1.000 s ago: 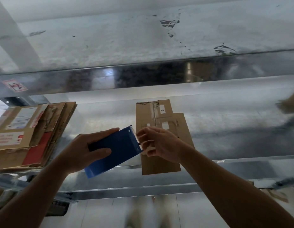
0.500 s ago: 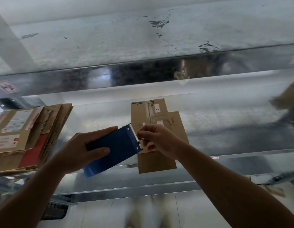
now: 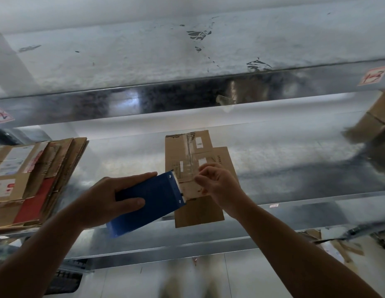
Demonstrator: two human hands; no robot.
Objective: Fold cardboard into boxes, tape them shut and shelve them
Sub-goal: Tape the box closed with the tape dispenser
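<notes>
The left hand [image 3: 105, 203] grips the blue tape dispenser [image 3: 148, 203] round its body, toothed edge turned right, so the right hand [image 3: 219, 183] can pinch the clear tape [image 3: 189, 187] end just beside it, probably to free a strip. Behind them the flattened cardboard [image 3: 198, 214] lies unfolded, overhanging the metal shelf's [image 3: 295, 168] front edge.

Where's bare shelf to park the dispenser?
Two bare patches on the shelf: between the cardboard stack and the flat cardboard, and a wider one between the flat cardboard and the box at far right. Crowded: the left end under the stack, and the centre, where the left hand holds the dispenser and the right hand pinches tape.
</notes>
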